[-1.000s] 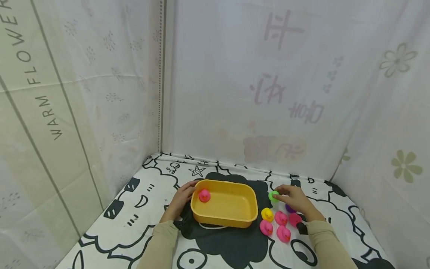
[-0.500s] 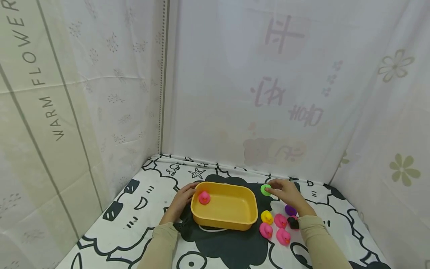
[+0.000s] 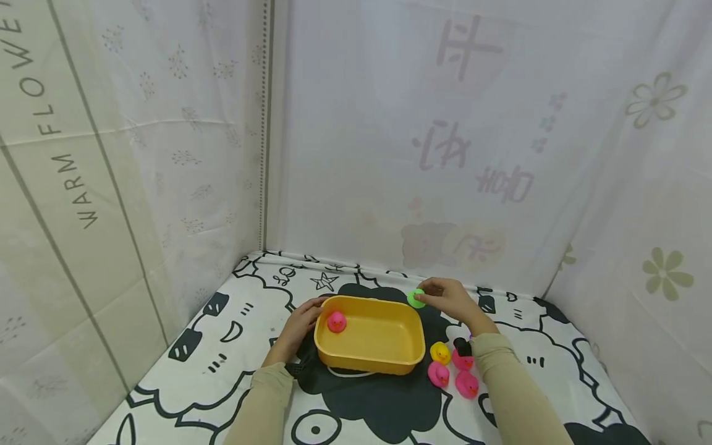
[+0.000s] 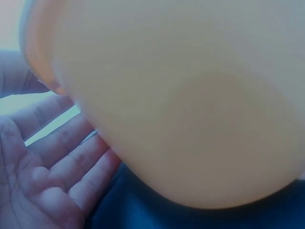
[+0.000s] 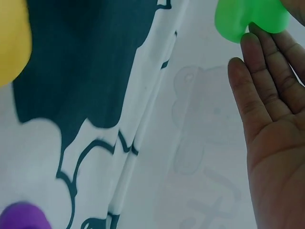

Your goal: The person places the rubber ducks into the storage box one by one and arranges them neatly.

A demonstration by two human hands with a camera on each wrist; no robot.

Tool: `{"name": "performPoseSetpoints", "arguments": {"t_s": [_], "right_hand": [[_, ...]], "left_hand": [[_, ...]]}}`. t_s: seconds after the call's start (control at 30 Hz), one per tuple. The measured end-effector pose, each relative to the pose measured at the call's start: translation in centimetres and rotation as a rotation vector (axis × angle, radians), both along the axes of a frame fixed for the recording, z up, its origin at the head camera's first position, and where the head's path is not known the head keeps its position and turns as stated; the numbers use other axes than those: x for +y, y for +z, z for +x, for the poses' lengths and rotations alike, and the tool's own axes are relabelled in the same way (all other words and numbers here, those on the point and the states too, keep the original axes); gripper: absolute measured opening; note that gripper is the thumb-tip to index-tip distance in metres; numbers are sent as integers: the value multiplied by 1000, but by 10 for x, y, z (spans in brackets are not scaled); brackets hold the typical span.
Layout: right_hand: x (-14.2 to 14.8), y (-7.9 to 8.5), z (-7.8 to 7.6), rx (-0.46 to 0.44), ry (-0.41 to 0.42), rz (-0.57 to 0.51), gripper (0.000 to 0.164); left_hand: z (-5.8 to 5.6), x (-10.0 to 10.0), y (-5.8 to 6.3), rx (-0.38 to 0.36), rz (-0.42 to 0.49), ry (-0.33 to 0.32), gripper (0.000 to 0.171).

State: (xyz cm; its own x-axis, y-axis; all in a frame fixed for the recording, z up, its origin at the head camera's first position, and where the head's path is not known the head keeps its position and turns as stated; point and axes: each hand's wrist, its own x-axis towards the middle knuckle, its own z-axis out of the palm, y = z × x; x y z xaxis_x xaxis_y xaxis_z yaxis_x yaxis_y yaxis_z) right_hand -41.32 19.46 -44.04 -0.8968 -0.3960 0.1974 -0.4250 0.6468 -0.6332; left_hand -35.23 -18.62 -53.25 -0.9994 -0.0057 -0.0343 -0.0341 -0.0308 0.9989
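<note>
Green toy (image 3: 416,298): pinched in right grip (image 3: 452,301), by yellow tub's (image 3: 369,363) far right corner. Left grip (image 3: 300,326): fingers extended, touching tub's left end. Counts: one pink duck (image 3: 336,322) inside tub; right of tub, three pink ducks (image 3: 466,384), one yellow duck (image 3: 440,353), one purple toy (image 5: 24,218).

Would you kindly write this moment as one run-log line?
left hand: touching yellow tub; right hand: pinching green toy near tub's far right corner; in tub: one pink duck

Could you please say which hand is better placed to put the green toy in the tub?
Probably the right hand: it pinches the green toy near the tub, while the left hand only touches the tub's left end.
</note>
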Motion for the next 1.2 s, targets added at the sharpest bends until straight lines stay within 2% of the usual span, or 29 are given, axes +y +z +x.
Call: {"name": "performPoseSetpoints", "arguments": {"t_s": [0.23, 0.5, 0.6, 0.8, 0.97, 1.2], "right_hand": [[-29, -3, -4, -41, 59, 4, 29], [-57, -17, 2, -48, 181, 20, 24], [-67, -19, 5, -56, 202, 9, 21], [-83, -22, 2, -85, 247, 30, 23], [-92, -20, -4, -82, 286, 24, 22], [-102, -14, 0, -153, 301, 28, 25]], "left_hand": [[4, -2, -4, 5, -1, -2, 43], [10, -5, -12, -7, 15, -10, 40], [10, -6, -13, 2, 7, -11, 42], [8, -7, -9, -15, 6, -13, 41], [2, -5, -2, 10, 13, -29, 41], [0, -5, -1, 0, 24, -38, 40]]}}
